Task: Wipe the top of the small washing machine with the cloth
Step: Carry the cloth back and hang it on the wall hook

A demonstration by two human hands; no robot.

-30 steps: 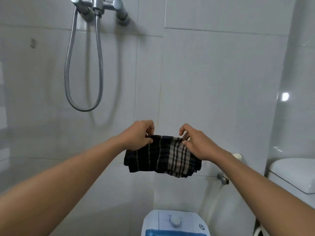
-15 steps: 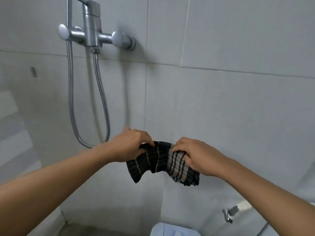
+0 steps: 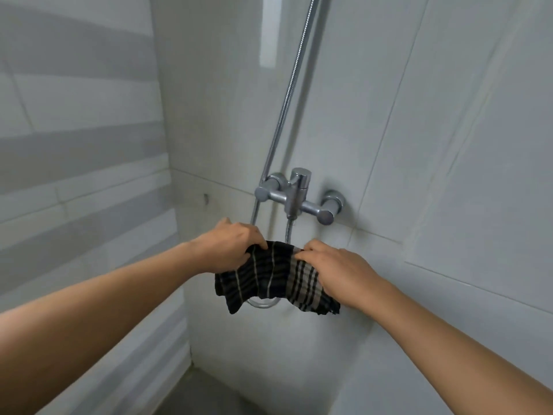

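Observation:
A dark checked cloth [image 3: 270,277] with pale stripes hangs in the air in front of the tiled wall, bunched between both hands. My left hand [image 3: 232,248] grips its upper left edge. My right hand [image 3: 335,272] grips its upper right part, fingers curled over the fabric. The cloth sags below the hands and its lower right corner dangles. The small washing machine is out of view.
A chrome shower mixer tap [image 3: 299,197] sticks out from the wall just above the hands. Its metal hose [image 3: 287,94] runs up the wall, and a loop of hose [image 3: 264,304] shows under the cloth. Tiled walls meet in a corner at the left.
The view has swung up and to the left, so the washing machine and toilet have left the frame. The hands have moved closer together and the cloth is more bunched.

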